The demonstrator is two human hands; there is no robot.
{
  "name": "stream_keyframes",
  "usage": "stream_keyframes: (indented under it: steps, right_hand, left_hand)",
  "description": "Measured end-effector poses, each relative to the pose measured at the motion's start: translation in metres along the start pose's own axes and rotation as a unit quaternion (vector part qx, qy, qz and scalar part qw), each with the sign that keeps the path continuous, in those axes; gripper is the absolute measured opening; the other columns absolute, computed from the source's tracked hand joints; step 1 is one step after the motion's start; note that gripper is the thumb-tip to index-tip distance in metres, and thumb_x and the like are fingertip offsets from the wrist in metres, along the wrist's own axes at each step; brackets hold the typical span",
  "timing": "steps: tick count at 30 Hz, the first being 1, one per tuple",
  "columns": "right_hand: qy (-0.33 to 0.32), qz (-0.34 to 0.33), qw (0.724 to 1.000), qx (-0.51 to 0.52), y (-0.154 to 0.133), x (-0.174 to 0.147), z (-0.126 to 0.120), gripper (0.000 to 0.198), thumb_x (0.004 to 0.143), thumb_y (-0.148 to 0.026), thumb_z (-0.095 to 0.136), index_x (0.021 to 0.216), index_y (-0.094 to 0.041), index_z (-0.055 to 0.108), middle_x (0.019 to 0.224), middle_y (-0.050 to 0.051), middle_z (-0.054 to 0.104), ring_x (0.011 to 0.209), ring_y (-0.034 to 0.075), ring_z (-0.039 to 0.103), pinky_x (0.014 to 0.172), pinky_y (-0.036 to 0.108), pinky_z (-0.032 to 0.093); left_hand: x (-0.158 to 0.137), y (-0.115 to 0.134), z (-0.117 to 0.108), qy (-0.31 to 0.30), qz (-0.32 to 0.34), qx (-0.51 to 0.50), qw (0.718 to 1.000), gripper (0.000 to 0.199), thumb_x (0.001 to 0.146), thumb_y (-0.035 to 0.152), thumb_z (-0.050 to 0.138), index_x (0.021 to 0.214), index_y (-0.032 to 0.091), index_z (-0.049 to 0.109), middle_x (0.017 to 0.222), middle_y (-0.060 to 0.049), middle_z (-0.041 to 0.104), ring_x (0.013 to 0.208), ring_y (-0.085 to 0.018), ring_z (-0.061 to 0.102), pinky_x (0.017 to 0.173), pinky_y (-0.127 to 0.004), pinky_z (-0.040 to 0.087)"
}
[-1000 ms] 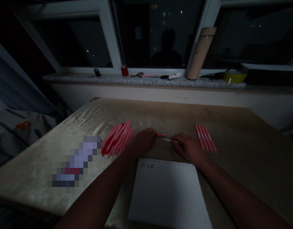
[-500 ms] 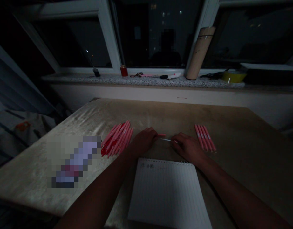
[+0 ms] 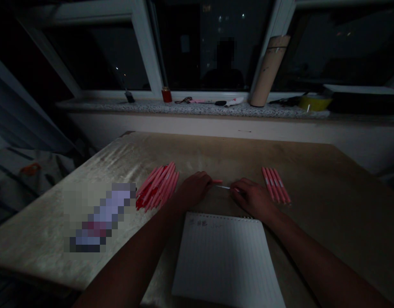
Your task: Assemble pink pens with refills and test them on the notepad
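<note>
Above the notepad, my left hand (image 3: 197, 186) is closed around a pink pen part (image 3: 217, 181), whose short end sticks out to the right; whether it is a cap or a barrel I cannot tell. Facing it, my right hand (image 3: 250, 194) pinches a thin white rod (image 3: 223, 187) like a pen refill, pointing left just below the pink end. The two pieces look apart. Left of my left hand lies a heap of pink pens (image 3: 161, 186) on a red wrapper. Several more pink pens (image 3: 276, 185) lie side by side in a row beyond my right hand.
A spiral notepad (image 3: 225, 261) with lined paper lies between my forearms on the table (image 3: 328, 171). A blurred-out object (image 3: 102, 218) lies at the left. Along the windowsill stand a tall tube (image 3: 269, 72), a red jar (image 3: 166, 95) and a yellow tape roll (image 3: 315, 103).
</note>
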State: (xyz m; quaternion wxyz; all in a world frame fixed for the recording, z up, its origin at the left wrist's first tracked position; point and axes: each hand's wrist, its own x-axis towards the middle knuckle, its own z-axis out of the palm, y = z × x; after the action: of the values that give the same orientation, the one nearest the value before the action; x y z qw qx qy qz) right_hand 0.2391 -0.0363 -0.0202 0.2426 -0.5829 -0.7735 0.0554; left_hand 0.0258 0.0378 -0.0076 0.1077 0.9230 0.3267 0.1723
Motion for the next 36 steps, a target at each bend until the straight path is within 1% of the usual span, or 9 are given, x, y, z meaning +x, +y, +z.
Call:
stream_keyframes:
  steps: [5,15,20,24,29,31,36]
  right_hand:
    - [-0.009,0.005,1.0,-0.001,0.0001,0.0001,-0.0012,0.019,0.087,-0.027,0.045,0.089,-0.021,0.062,0.087,0.006,0.062,0.078,0.017,0.059,0.069,0.028,0.043]
    - [-0.007,0.014,1.0,-0.001,-0.0019,0.0004,-0.0004,0.019,0.086,-0.028,0.045,0.091,-0.021,0.063,0.088,0.006,0.063,0.079,0.018,0.059,0.07,0.028,0.042]
    - [-0.016,0.004,1.0,0.005,-0.0023,0.0002,-0.0014,0.02,0.087,-0.028,0.045,0.091,-0.021,0.062,0.088,0.006,0.062,0.08,0.017,0.059,0.07,0.028,0.042]
    - [-0.019,-0.008,1.0,0.008,-0.003,0.0,-0.0011,0.019,0.087,-0.028,0.044,0.09,-0.021,0.062,0.087,0.006,0.062,0.078,0.017,0.058,0.069,0.027,0.042]
    - [-0.015,-0.017,1.0,0.015,-0.0035,-0.0005,0.0001,0.016,0.086,-0.025,0.047,0.091,-0.022,0.061,0.088,0.004,0.062,0.077,0.016,0.058,0.066,0.026,0.041]
    - [-0.016,-0.019,1.0,0.016,-0.0034,-0.0005,-0.0001,0.016,0.086,-0.025,0.047,0.091,-0.021,0.061,0.088,0.004,0.062,0.077,0.016,0.058,0.066,0.026,0.041]
    - [-0.016,-0.025,0.999,0.018,-0.0024,-0.0001,-0.0004,0.018,0.087,-0.027,0.046,0.092,-0.021,0.062,0.087,0.005,0.062,0.077,0.017,0.059,0.067,0.027,0.042]
  left_hand:
    - [0.0004,-0.0006,0.0014,0.003,0.001,0.012,1.0,0.019,0.089,0.026,0.041,0.086,0.014,0.056,0.087,-0.006,0.055,0.083,-0.017,0.051,0.075,-0.03,0.042]
    - [0.0001,0.0001,0.0005,0.004,0.013,0.014,1.0,0.017,0.09,0.025,0.041,0.084,0.014,0.054,0.087,-0.005,0.055,0.083,-0.016,0.051,0.074,-0.028,0.042]
    - [0.0,0.0021,0.0014,0.0,0.01,0.019,1.0,0.015,0.089,0.023,0.042,0.085,0.015,0.054,0.088,-0.005,0.055,0.084,-0.016,0.051,0.075,-0.028,0.041]
    - [-0.0006,0.0059,0.0016,-0.006,0.015,0.013,1.0,0.016,0.089,0.022,0.042,0.092,0.015,0.056,0.09,-0.005,0.056,0.085,-0.016,0.051,0.077,-0.029,0.042]
    - [-0.0007,0.0078,0.0045,-0.011,0.04,-0.024,0.999,0.027,0.09,0.021,0.039,0.112,0.017,0.053,0.094,-0.006,0.056,0.091,-0.017,0.052,0.081,-0.03,0.042]
    - [-0.0007,0.0071,0.0064,-0.007,0.042,-0.032,0.999,0.027,0.09,0.021,0.04,0.113,0.017,0.054,0.094,-0.006,0.057,0.091,-0.017,0.052,0.081,-0.03,0.042]
    - [-0.0013,0.0074,0.0079,-0.003,0.031,-0.052,0.998,0.025,0.09,0.024,0.039,0.107,0.017,0.056,0.094,-0.006,0.058,0.09,-0.017,0.054,0.081,-0.03,0.043]
